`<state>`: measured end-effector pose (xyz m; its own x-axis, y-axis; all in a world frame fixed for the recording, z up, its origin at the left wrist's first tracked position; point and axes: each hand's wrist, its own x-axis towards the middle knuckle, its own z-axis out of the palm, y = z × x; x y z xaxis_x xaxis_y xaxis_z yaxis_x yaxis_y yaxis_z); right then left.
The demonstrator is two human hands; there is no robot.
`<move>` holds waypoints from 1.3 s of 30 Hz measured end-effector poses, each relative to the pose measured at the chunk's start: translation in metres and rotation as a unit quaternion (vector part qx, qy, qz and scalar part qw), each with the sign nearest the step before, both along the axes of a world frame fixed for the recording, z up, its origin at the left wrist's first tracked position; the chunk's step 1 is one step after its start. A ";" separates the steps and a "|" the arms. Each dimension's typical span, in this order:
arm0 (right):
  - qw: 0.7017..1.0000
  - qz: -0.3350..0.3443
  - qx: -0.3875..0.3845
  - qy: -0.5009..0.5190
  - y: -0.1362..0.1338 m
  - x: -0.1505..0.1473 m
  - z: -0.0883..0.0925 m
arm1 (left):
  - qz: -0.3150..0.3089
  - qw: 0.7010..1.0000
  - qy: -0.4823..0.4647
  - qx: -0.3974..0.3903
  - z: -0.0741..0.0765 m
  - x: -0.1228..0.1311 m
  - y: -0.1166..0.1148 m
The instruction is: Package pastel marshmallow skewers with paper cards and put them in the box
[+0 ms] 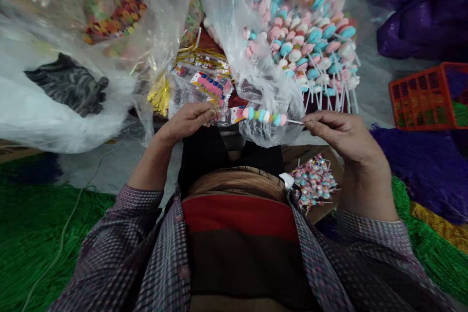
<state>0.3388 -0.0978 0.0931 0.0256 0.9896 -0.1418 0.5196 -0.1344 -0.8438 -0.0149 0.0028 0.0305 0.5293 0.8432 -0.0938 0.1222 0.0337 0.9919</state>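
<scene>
My right hand (340, 134) pinches the white stick of a marshmallow skewer (265, 116), held level, its pink, blue, white, yellow and green pieces pointing left. My left hand (192, 119) is closed, thumb against fingers, at the edge of a clear printed plastic bag (237, 114) whose near end lies by the skewer's tip. Whether the tip is inside the bag I cannot tell. Just beyond my left hand lies a pile of printed clear bags (210, 83). Gold twist ties (160, 95) are bunched to its left.
Many marshmallow skewers (310, 44) fill a large clear bag at the back right. Ring-shaped candies (120, 14) show in plastic at the back left. Wrapped candies (316, 180) sit in a cardboard box (338, 165) by my right thigh. An orange crate (420, 97) stands far right.
</scene>
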 end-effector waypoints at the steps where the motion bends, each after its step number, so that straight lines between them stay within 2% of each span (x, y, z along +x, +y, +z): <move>1: 1.000 -0.009 -0.009 0.015 -0.001 -0.001 -0.003 | -0.005 1.000 0.003 0.005 -0.002 -0.001 0.000; 6: 0.995 -0.029 -0.017 0.093 -0.005 -0.006 -0.021 | -0.046 0.997 0.004 0.057 -0.009 -0.003 0.001; 8: 0.995 -0.020 -0.015 0.094 -0.006 -0.006 -0.025 | -0.037 0.998 0.002 0.056 -0.008 -0.003 0.000; 11: 0.994 -0.036 -0.005 0.103 -0.010 -0.002 -0.026 | 0.009 1.000 -0.023 0.003 -0.004 -0.003 0.000; 14: 0.987 -0.086 0.046 0.127 -0.014 0.000 -0.024 | 0.044 0.997 -0.051 -0.027 -0.001 -0.005 -0.001; 17: 0.977 -0.126 0.107 0.131 -0.014 -0.004 -0.023 | 0.033 0.998 -0.048 -0.006 0.000 -0.005 -0.002; 21: 0.974 -0.126 0.143 0.123 -0.014 -0.012 -0.025 | -0.002 0.997 -0.058 0.050 -0.002 -0.002 -0.003; 27: 0.970 -0.114 0.209 0.048 -0.019 -0.017 -0.025 | -0.021 0.993 -0.066 0.099 -0.003 0.004 0.000; 32: 0.972 -0.100 0.203 0.055 -0.026 -0.016 -0.020 | -0.036 0.990 -0.043 0.129 -0.001 0.004 0.002; 39: 0.967 -0.127 0.192 0.111 -0.021 -0.011 -0.032 | -0.034 0.990 -0.024 0.132 0.001 0.002 0.002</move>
<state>0.3275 -0.1183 0.0611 0.2860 0.9361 0.2046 0.3121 0.1108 -0.9436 -0.0124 0.0043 0.0315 0.5835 0.7978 0.1517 0.0677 -0.2339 0.9699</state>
